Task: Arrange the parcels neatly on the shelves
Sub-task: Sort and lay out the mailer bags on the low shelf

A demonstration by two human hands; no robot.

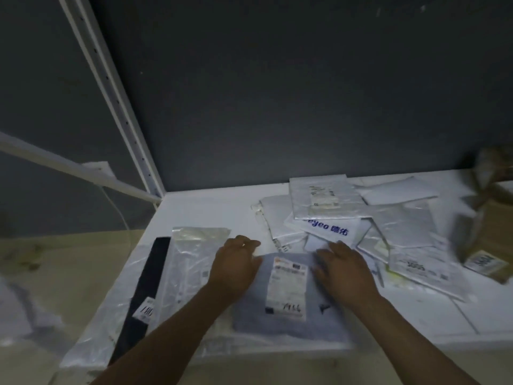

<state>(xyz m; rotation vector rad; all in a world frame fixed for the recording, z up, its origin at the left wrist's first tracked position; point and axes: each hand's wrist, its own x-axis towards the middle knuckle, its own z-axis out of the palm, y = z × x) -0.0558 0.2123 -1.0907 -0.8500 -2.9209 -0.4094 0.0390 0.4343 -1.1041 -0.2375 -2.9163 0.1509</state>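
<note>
A grey-blue flat parcel [288, 320] with a white shipping label lies at the front of the white shelf [211, 209]. My left hand [236, 265] rests on its left edge with the fingers bent over the far corner. My right hand [344, 270] lies flat on its right side, fingers spread. To the left lie a clear plastic bag parcel [188, 262] and a long dark parcel [144, 295] with a white tag. A loose heap of white and silver mailer parcels [347, 215] covers the right half of the shelf.
Brown cardboard boxes [488, 232] stand at the far right of the shelf. A white slotted upright post [122, 112] rises at the shelf's back left corner against the dark wall. Beige floor [69, 259] shows to the left, below the shelf.
</note>
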